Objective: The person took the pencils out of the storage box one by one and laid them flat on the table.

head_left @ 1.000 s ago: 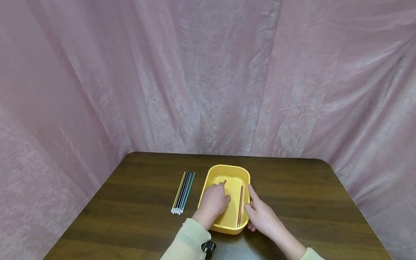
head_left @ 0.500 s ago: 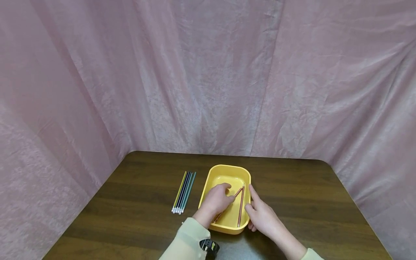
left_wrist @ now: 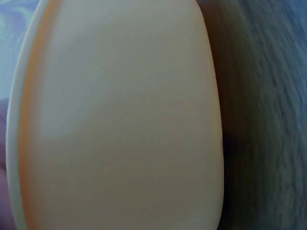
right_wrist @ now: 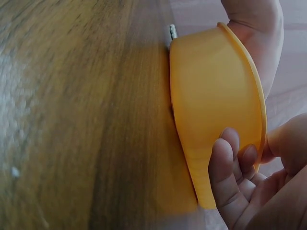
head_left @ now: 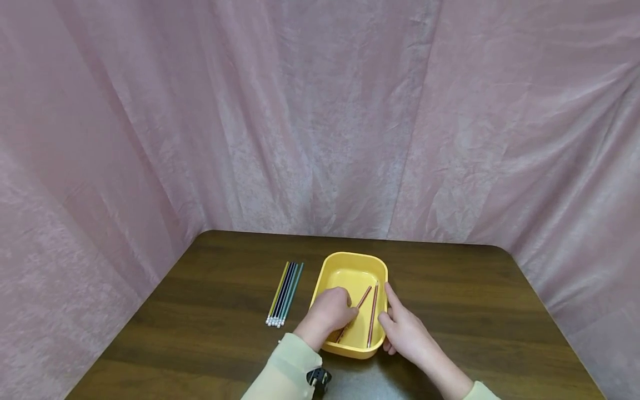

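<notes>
A yellow plastic tray (head_left: pixel 356 261) stands on the table with two red pencils in it. One red pencil (head_left: pixel 373 316) lies along the tray's right side. The other red pencil (head_left: pixel 364 298) slants under my left hand (head_left: pixel 331 310), which reaches over the left wall. Its thumb and curled fingers pinch that slanted pencil near the middle, though the fingertips are partly hidden. My right hand (head_left: pixel 407 333) holds the tray's right wall, thumb at the rim and fingers against the outside, as the right wrist view shows. The tray's outer wall (left_wrist: pixel 129 115) fills most of the left wrist view.
Left of the tray lies a row of several pencils (head_left: pixel 285 294), yellow, dark blue and teal, white erasers toward me. The brown wooden table (head_left: pixel 450 278) ends at a pink curtain (head_left: pixel 320 139) behind. A black strap (head_left: pixel 318 378) shows at the left wrist.
The left pencil has swung from nearly upright to a slant. My left fingers spread half a second ago and have since curled in around it. The right hand keeps its hold.
</notes>
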{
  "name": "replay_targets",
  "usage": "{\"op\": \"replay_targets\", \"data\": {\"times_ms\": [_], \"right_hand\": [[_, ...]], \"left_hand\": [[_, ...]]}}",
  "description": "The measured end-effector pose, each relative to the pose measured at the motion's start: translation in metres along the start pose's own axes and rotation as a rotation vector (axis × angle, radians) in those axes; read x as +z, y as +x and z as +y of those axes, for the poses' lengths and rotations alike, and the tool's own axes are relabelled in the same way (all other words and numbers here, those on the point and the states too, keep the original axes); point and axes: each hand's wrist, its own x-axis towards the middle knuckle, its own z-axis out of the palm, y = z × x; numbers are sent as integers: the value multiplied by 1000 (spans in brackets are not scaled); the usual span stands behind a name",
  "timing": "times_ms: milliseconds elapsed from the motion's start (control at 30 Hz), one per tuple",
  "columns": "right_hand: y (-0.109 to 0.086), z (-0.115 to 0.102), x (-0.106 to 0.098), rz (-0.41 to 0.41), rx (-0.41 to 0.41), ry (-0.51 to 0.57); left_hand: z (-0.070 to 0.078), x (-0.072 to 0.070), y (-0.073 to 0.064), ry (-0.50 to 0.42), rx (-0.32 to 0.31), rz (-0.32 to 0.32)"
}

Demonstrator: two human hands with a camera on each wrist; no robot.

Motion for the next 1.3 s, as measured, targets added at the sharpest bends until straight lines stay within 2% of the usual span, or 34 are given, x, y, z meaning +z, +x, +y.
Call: {"op": "replay_targets", "data": {"times_ms": [100,200,267,333,433,600,700,833,967,1067,1233,1300], "right_hand": [[0,1,0,3,2,0],[0,1,-1,5,-5,19],[0,1,-1,1,-12,46],[0,2,-1,-8,-19,84],[-1,4,-1,-35,-17,165],[1,7,0,-89,1,350],[2,7,2,-95,19,416],[3,8,5,-90,38,444],[3,7,9,-75,46,452],[2,6,10,-61,47,448],[2,4,12,-47,47,441],[3,3,13,-46,49,439]], "left_hand": [[25,-26,-18,-148,-42,-68],[41,-43,-31,-325,-82,-113],[44,-44,-33,-390,-102,-126],[44,-44,-33,-416,-104,-123],[45,-45,-30,-371,-88,-92],[49,-52,-22,-175,-48,-22],[52,-55,-18,-104,-26,2],[53,-58,-18,-94,-13,2],[50,-56,-18,-105,-29,-10],[49,-54,-19,-74,-32,-11],[49,-51,-21,2,6,-9],[39,-38,-15,57,51,32]]}}
